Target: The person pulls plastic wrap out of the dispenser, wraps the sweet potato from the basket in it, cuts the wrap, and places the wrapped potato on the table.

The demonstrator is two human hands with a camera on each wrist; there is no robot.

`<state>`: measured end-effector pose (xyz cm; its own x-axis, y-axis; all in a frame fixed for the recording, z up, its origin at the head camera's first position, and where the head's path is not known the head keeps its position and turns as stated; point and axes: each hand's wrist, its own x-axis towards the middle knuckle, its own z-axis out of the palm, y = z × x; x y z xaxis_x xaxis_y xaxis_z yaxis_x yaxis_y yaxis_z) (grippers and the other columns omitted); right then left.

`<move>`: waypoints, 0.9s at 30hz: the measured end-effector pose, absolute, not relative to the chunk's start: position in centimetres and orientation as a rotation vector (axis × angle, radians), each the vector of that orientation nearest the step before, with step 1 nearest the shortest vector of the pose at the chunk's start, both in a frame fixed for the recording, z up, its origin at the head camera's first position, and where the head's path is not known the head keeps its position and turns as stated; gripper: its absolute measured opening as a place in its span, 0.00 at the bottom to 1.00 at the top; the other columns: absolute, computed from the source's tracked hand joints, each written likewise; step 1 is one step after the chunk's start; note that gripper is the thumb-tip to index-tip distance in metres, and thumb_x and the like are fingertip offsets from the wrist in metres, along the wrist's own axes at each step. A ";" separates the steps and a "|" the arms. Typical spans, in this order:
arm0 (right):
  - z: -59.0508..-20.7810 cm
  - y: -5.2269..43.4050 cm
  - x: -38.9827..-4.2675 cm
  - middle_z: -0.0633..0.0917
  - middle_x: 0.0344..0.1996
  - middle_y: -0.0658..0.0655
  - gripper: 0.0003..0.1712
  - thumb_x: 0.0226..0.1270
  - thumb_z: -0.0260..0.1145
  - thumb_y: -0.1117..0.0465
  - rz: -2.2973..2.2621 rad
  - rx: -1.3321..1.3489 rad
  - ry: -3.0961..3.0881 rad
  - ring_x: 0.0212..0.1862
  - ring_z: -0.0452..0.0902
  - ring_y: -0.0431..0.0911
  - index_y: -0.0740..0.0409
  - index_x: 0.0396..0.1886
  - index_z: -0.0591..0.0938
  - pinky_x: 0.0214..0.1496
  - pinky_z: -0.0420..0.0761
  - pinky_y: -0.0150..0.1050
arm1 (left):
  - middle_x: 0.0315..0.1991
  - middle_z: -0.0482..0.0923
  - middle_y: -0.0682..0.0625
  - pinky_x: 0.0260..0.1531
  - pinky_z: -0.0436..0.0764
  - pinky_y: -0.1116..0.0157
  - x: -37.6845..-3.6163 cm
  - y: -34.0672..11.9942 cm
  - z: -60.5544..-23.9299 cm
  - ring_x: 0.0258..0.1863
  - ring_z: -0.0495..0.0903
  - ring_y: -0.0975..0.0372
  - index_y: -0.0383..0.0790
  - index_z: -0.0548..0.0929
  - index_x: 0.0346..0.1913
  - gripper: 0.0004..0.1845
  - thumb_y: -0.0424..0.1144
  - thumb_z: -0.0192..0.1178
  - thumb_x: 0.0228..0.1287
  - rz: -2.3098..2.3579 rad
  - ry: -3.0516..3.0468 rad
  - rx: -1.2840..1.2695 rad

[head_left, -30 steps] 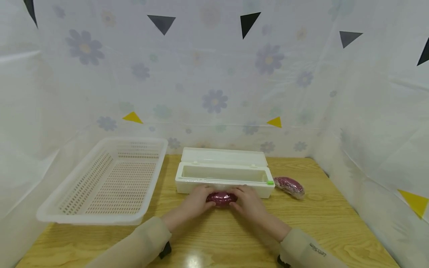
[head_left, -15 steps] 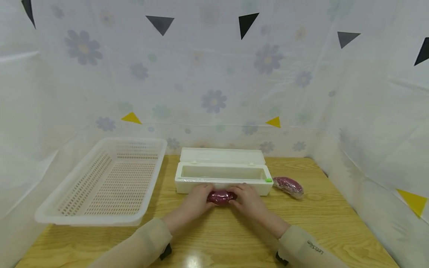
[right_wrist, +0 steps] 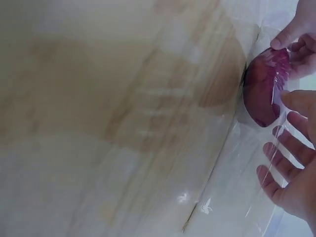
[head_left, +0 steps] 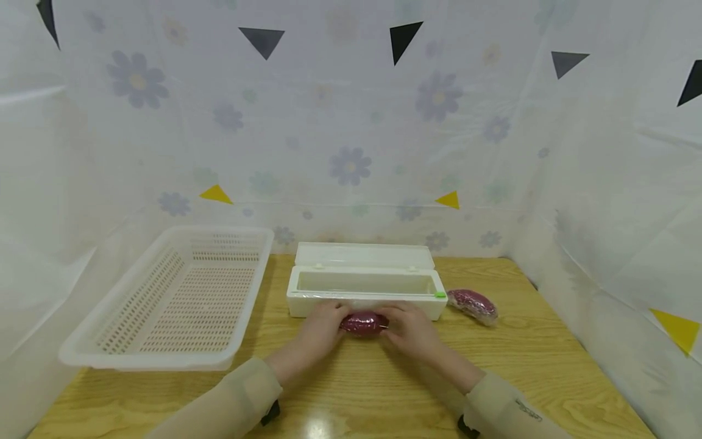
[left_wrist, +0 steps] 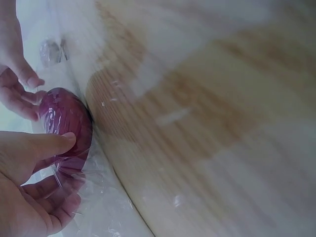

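Observation:
In the head view a purple sweet potato [head_left: 362, 324] lies on clear cling film in front of a white film dispenser box [head_left: 366, 292]. My left hand [head_left: 325, 326] holds its left end, thumb on top in the left wrist view and fingers curled beneath. At the other end is my right hand [head_left: 408, 329]. In the right wrist view that hand's fingers are spread and fairly straight, with the thumb at the side of the sweet potato [right_wrist: 264, 89]. A second sweet potato [head_left: 473, 306], wrapped in film, lies right of the box.
A white perforated plastic basket [head_left: 236, 329] stands to the left on the wooden table [head_left: 351, 396]. The dispenser's lid [head_left: 364, 255] is raised at the back, and a green slider [head_left: 440, 295] sits at its right front edge. A floral sheet [head_left: 351, 122] hangs behind.
My right hand has loosened from the sweet potato's right end and shifted slightly right, showing more of that end. The left hand keeps its hold. Basket and box stay put.

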<state>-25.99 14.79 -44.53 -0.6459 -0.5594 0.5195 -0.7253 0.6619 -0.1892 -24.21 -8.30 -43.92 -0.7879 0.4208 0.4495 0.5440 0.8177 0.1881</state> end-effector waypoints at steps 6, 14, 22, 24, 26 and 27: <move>-43.6 16.7 -25.3 0.83 0.46 0.51 0.21 0.50 0.75 0.63 0.731 0.946 -2.464 0.49 0.76 0.47 0.54 0.48 0.83 0.49 0.79 0.45 | 0.39 0.81 0.49 0.46 0.77 0.58 -24.3 -8.3 -44.0 0.40 0.79 0.55 0.45 0.83 0.42 0.16 0.33 0.71 0.47 -0.429 -2.612 -0.719; -43.0 19.8 -26.1 0.83 0.44 0.56 0.23 0.44 0.78 0.65 0.702 0.865 -2.276 0.48 0.77 0.52 0.56 0.44 0.84 0.47 0.78 0.52 | 0.38 0.81 0.48 0.45 0.77 0.58 -24.3 -8.4 -44.1 0.39 0.79 0.55 0.44 0.84 0.41 0.16 0.33 0.72 0.45 -0.411 -2.586 -0.720; -42.6 21.8 -26.9 0.77 0.54 0.62 0.28 0.49 0.76 0.60 0.771 0.638 -2.441 0.57 0.71 0.60 0.59 0.53 0.80 0.51 0.75 0.57 | 0.38 0.81 0.48 0.45 0.77 0.58 -24.3 -8.4 -43.9 0.39 0.79 0.55 0.44 0.84 0.42 0.17 0.33 0.72 0.46 -0.401 -2.595 -0.723; -42.8 22.2 -27.2 0.74 0.58 0.64 0.31 0.51 0.75 0.58 0.814 0.563 -2.504 0.59 0.69 0.61 0.59 0.56 0.77 0.51 0.76 0.57 | 0.39 0.81 0.48 0.46 0.76 0.58 -24.2 -8.4 -43.8 0.40 0.79 0.54 0.44 0.83 0.43 0.18 0.33 0.72 0.46 -0.402 -2.606 -0.720; -43.0 22.6 -27.6 0.71 0.61 0.64 0.34 0.53 0.74 0.56 0.867 0.507 -2.557 0.59 0.69 0.62 0.59 0.60 0.75 0.52 0.75 0.58 | 0.40 0.81 0.48 0.47 0.76 0.58 -24.2 -8.4 -43.7 0.41 0.80 0.54 0.43 0.83 0.43 0.18 0.33 0.72 0.45 -0.404 -2.609 -0.719; -43.1 22.7 -27.8 0.70 0.62 0.65 0.35 0.55 0.73 0.55 0.896 0.490 -2.581 0.59 0.69 0.63 0.59 0.62 0.73 0.52 0.75 0.58 | 0.40 0.81 0.48 0.47 0.76 0.58 -24.2 -8.4 -43.6 0.41 0.80 0.55 0.43 0.84 0.43 0.18 0.33 0.72 0.45 -0.403 -2.608 -0.720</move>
